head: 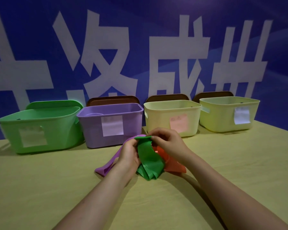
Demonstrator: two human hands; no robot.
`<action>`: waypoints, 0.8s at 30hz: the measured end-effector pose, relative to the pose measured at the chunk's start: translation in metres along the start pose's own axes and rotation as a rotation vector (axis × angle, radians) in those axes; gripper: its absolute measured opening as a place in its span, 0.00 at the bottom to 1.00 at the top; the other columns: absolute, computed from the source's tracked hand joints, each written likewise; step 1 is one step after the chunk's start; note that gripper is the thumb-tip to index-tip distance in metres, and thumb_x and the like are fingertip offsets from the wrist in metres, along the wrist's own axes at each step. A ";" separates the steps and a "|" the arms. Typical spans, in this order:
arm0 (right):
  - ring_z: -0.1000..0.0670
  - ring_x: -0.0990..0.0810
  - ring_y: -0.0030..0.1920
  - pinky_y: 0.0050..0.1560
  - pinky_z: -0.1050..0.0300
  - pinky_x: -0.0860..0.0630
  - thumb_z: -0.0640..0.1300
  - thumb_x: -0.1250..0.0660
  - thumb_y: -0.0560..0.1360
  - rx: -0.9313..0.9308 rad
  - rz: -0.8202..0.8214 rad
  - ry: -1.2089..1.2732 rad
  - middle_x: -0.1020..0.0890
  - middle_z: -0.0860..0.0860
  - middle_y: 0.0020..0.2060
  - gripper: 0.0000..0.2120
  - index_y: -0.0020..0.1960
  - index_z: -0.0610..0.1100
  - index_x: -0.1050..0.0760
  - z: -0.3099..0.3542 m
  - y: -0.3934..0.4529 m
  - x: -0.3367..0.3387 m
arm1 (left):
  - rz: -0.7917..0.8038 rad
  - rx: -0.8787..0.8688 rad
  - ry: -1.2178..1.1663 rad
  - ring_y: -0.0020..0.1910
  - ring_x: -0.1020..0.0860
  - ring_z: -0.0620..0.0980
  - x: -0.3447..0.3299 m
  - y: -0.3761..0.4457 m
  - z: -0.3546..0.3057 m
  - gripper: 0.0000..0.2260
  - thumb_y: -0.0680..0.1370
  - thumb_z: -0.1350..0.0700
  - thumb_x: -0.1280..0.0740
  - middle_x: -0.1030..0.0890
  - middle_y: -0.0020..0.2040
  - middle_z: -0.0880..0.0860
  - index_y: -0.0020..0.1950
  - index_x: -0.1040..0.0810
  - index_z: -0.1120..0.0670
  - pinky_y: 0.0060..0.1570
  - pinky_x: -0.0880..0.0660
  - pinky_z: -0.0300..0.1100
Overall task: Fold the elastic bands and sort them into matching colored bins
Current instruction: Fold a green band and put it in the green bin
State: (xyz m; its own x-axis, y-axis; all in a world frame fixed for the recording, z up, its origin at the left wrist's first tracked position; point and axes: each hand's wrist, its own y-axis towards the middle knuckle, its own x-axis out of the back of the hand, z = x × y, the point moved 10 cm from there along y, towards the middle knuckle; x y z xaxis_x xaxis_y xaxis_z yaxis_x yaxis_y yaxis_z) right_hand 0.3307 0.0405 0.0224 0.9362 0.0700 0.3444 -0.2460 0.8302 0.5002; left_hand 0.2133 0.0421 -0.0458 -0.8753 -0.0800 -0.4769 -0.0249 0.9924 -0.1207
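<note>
You are pinching the green band (149,156) in your left hand (129,155) and right hand (166,141); the purple band (109,165) could be tagging along.

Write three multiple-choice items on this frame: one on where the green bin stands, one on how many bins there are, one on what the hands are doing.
1. Where in the row does the green bin stand?
A. far left
B. far right
C. second from right

2. How many bins stand along the wall?
A. two
B. four
C. six

3. What are the two hands doing?
A. resting flat on the table
B. both pinching the green band
C. lifting a lid

Key: 1 A, since the green bin is leftmost, with the purple bin next to it. 2 B, since green, purple and two pale yellow bins make four. 3 B, since the left hand and the right hand both grip the top edge of the green band, above the purple band and orange band.
</note>
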 end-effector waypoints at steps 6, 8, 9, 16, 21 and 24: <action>0.57 0.18 0.46 0.48 0.60 0.20 0.37 0.36 0.78 -0.006 -0.021 -0.051 0.17 0.54 0.45 0.09 0.50 0.47 0.19 -0.003 0.000 0.003 | 0.004 -0.019 0.062 0.47 0.20 0.57 0.002 0.004 -0.001 0.21 0.82 0.47 0.46 0.19 0.47 0.61 0.57 0.23 0.62 0.49 0.24 0.49; 0.56 0.18 0.47 0.51 0.58 0.20 0.36 0.36 0.78 -0.002 -0.037 -0.075 0.17 0.54 0.46 0.10 0.50 0.47 0.19 -0.004 0.000 0.005 | 0.022 -0.019 0.123 0.51 0.19 0.59 -0.001 0.004 -0.001 0.21 0.80 0.44 0.42 0.18 0.51 0.62 0.57 0.22 0.61 0.53 0.24 0.51; 0.56 0.18 0.47 0.51 0.58 0.20 0.36 0.36 0.78 0.001 -0.043 -0.080 0.17 0.54 0.46 0.10 0.50 0.47 0.19 -0.005 0.000 0.006 | 0.030 -0.020 0.142 0.53 0.19 0.60 -0.002 0.003 -0.001 0.20 0.80 0.45 0.40 0.18 0.52 0.62 0.58 0.22 0.61 0.55 0.24 0.52; 0.64 0.20 0.46 0.46 0.69 0.24 0.35 0.36 0.78 -0.003 -0.093 -0.009 0.18 0.57 0.44 0.12 0.47 0.51 0.20 0.000 0.000 0.008 | 0.025 -0.052 0.199 0.51 0.18 0.60 -0.002 0.010 -0.002 0.12 0.79 0.53 0.34 0.17 0.50 0.62 0.57 0.20 0.60 0.52 0.21 0.52; 0.61 0.19 0.38 0.39 0.67 0.24 0.35 0.38 0.79 -0.073 -0.122 0.143 0.17 0.54 0.41 0.12 0.47 0.48 0.18 -0.004 -0.002 0.011 | 0.017 -0.083 0.203 0.52 0.18 0.61 -0.003 0.013 -0.002 0.11 0.79 0.53 0.34 0.16 0.49 0.61 0.55 0.19 0.59 0.57 0.23 0.56; 0.56 0.20 0.39 0.39 0.65 0.22 0.39 0.39 0.80 -0.134 -0.124 0.244 0.17 0.46 0.41 0.11 0.47 0.47 0.18 -0.009 -0.002 0.009 | 0.016 -0.116 0.214 0.50 0.18 0.59 -0.003 0.011 -0.003 0.11 0.79 0.52 0.34 0.16 0.48 0.59 0.54 0.19 0.57 0.56 0.23 0.56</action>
State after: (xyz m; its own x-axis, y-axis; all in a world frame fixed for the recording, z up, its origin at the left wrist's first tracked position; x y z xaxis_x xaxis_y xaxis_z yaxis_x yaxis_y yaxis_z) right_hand 0.3419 0.0443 0.0171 0.9937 0.0808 0.0782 -0.1060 0.9052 0.4116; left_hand 0.2143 0.0537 -0.0425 -0.9580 -0.0549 -0.2815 -0.0548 0.9985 -0.0082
